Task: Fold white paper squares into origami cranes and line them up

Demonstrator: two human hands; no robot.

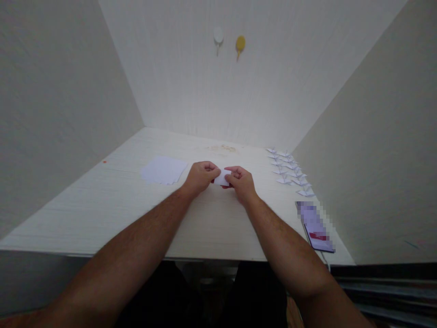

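Between my two hands is a small piece of white paper (pixel 221 178), held over the middle of the table. My left hand (pixel 202 176) pinches its left side between thumb and fingers. On the right side, my right hand (pixel 242 183) grips it the same way, thumb on top. The paper looks small and flat, perhaps folded; its underside and the fingertips beneath are hidden. Left of my left hand lies a spread stack of white paper sheets (pixel 164 170). Off to the right stand several folded white paper cranes (pixel 284 171) in rows.
A phone (pixel 314 226) with a white cable (pixel 326 261) lies near the table's right front corner. Panels enclose the white table (pixel 112 205) at left, right and back. Two hooks, one white (pixel 218 35) and one yellow (pixel 241 43), are on the back panel. Brownish marks (pixel 228 148) show near the back.
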